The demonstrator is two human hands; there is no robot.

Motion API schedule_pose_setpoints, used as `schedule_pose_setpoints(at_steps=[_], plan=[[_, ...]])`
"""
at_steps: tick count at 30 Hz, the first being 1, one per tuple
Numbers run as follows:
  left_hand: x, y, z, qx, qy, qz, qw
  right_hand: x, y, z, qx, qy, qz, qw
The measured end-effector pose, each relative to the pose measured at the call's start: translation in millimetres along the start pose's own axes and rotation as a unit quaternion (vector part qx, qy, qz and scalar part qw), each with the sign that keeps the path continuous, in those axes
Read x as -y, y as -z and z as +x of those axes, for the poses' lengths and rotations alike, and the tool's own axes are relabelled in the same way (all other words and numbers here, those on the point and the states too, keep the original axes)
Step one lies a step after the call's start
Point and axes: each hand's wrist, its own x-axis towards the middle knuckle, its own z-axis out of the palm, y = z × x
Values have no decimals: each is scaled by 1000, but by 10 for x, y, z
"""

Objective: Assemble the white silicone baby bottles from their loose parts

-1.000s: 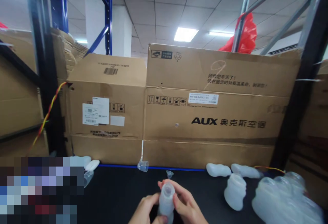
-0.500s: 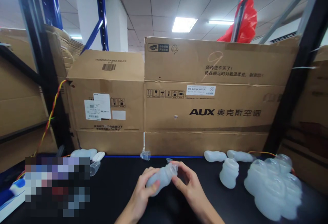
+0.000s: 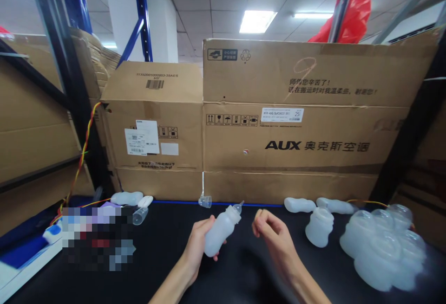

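Note:
My left hand [image 3: 199, 241] is wrapped around a frosted feeding bottle [image 3: 220, 232], tilted with its top toward the upper right. A white collar [image 3: 232, 214] sits on the bottle's neck, and a clear teat [image 3: 239, 205] points up from it. To the right of the bottle, apart from it, my right hand [image 3: 273, 232] is raised with its fingers curled in; nothing shows in them. Beyond it on the right stands a frosted open-topped bottle [image 3: 319, 228]. Several more frosted bottles [image 3: 383, 248] are clustered at the far right.
Along the back edge of the black tabletop [image 3: 167, 248] lie a clear cup-shaped cap [image 3: 205, 201], two bottles [image 3: 298, 204] lying on their sides, and another bottle [image 3: 127, 197] at left near a clear cap [image 3: 140, 216]. Cardboard [image 3: 244, 164] walls the back. A blurred patch covers the left side.
My right hand has come away from the bottle's neck and moved right, fingers curling. The bottle is tilted more upright in my left hand. The camera view has shifted slightly.

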Motion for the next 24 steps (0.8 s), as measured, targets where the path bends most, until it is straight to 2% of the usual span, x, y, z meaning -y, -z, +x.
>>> schedule_pose_setpoints(at_steps=[2, 5, 7, 9, 11, 12, 14, 16, 18, 19, 20, 21, 22, 24], plan=[[-24, 42, 3, 27, 23, 15, 999, 4, -13, -13, 0, -10, 24, 1000], [-29, 45, -25, 83, 40, 61, 994, 0, -51, -40, 85, -56, 10, 995], [-31, 19, -66, 103, -8, 127, 987, -20, -62, -46, 95, -77, -27, 992], [-41, -3, -120, 102, -102, 213, 966, -56, -64, -41, 52, -89, -73, 992], [-56, -7, -177, 95, -222, 327, 914, -105, -76, -35, 21, -111, -103, 988], [-61, -3, -201, 89, -282, 385, 874, -131, -90, -36, 17, -128, -106, 986], [-63, 11, -235, 75, -396, 486, 776, -179, -138, -52, 12, -180, -88, 980], [-51, 16, -252, 58, -473, 529, 702, -213, -195, -81, 2, -257, -38, 966], [-25, 5, -260, 43, -525, 546, 651, -222, -233, -109, -15, -335, 12, 942], [-9, -4, -262, 34, -536, 546, 644, -218, -238, -117, -24, -350, 27, 936], [7, -13, -261, 25, -534, 539, 651, -207, -234, -120, -28, -351, 34, 935], [21, -18, -256, 13, -520, 524, 674, -191, -222, -117, -30, -339, 34, 940], [32, -16, -246, -1, -493, 501, 711, -171, -203, -110, -30, -314, 28, 948], [33, 10, -207, -19, -398, 419, 816, -127, -161, -85, -20, -249, 1, 968]])
